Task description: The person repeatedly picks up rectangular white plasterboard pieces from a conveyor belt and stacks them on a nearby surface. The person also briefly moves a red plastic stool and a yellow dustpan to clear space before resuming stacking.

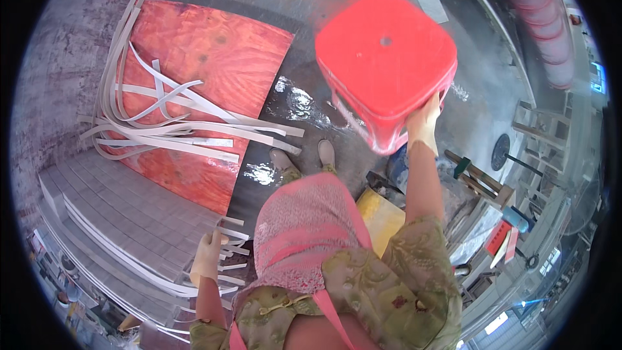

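Observation:
My right hand grips the near right edge of a red plastic stool. The stool is lifted in front of me, its rounded square seat facing up with a small hole in the middle. Some of its legs show below the seat. My left hand is low at the left with its fingers curled, beside the jutting ends of pale strips at a grey stack. What the left fingers hold, if anything, is hidden.
A reddish wooden board lies at the left with several loose pale strips tangled across it. Wet patches shine on the floor near my shoes. To the right are a yellow container, wooden pieces and a large ribbed duct.

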Demonstrator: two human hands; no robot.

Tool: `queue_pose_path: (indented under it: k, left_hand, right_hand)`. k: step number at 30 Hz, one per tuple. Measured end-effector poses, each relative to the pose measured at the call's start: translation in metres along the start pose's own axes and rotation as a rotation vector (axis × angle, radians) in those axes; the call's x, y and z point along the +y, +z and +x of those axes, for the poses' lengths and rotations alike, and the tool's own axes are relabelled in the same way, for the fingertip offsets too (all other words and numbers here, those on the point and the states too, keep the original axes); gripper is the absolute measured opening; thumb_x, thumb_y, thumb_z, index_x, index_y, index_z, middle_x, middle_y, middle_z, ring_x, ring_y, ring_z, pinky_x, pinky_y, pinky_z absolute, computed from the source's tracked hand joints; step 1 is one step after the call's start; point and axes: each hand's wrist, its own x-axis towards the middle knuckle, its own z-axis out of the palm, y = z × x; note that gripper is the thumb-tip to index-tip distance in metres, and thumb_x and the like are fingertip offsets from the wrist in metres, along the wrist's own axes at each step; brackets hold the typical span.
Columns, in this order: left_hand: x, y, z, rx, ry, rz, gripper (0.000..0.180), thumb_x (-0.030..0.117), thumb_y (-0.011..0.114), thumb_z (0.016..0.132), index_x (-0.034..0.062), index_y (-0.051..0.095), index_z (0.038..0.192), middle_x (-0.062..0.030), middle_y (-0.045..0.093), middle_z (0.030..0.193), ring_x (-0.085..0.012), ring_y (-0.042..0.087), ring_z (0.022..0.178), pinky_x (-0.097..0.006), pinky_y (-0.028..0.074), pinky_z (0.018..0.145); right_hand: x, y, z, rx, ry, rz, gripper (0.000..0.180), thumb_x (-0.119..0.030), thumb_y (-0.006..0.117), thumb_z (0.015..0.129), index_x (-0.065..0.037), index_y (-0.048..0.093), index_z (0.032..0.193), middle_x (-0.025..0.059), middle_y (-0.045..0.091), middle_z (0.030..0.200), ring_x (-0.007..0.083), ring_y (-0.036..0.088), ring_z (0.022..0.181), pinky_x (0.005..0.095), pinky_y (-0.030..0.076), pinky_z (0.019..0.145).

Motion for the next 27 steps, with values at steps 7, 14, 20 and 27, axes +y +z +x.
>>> queue_pose_path:
  k: [7, 14, 20, 27]
  left_hand:
    - [0.023, 0.074, 0.017, 0.004, 0.048, 0.166, 0.048, 0.045, 0.062, 0.104, 0.0014, 0.081, 0.11, -0.0106, 0.08, 0.099, -0.0175, 0.071, 0.088, -0.035, 0.054, 0.08]
    - [0.11, 0.152, 0.007, -0.074, 0.055, 0.417, 0.049, 0.045, 0.061, 0.106, 0.0007, 0.081, 0.108, -0.0111, 0.079, 0.099, -0.0184, 0.071, 0.088, -0.035, 0.055, 0.081]
    - [0.188, 0.245, 0.003, -0.191, 0.214, 0.359, 0.044, 0.038, 0.055, 0.112, 0.0005, 0.079, 0.116, -0.0094, 0.08, 0.114, -0.0174, 0.072, 0.111, -0.031, 0.053, 0.099]
    - [0.283, 0.397, -0.021, -0.941, 0.734, -0.01, 0.053, 0.03, 0.034, 0.123, -0.0116, 0.06, 0.144, -0.0232, 0.066, 0.148, -0.0284, 0.063, 0.141, -0.041, 0.045, 0.124]
  right_hand:
    - [0.084, -0.219, 0.079, -0.153, 0.18, -0.22, 0.059, -0.042, 0.047, 0.117, -0.006, 0.048, 0.163, 0.0126, 0.055, 0.164, 0.0303, 0.053, 0.15, 0.0454, 0.046, 0.121]
    - [0.042, -0.276, 0.063, 0.105, 0.318, -0.067, 0.061, -0.043, 0.048, 0.118, -0.005, 0.047, 0.165, 0.0119, 0.058, 0.163, 0.03, 0.057, 0.146, 0.0474, 0.048, 0.12]
    - [0.056, -0.356, 0.071, 0.23, 0.249, -0.041, 0.057, -0.05, 0.052, 0.117, -0.003, 0.065, 0.145, 0.0092, 0.072, 0.144, 0.0256, 0.068, 0.132, 0.042, 0.052, 0.114]
    - [0.075, -0.395, 0.075, 0.151, 0.216, -0.206, 0.063, -0.049, 0.062, 0.114, 0.004, 0.065, 0.147, 0.0119, 0.075, 0.135, 0.0224, 0.073, 0.118, 0.0372, 0.058, 0.1]
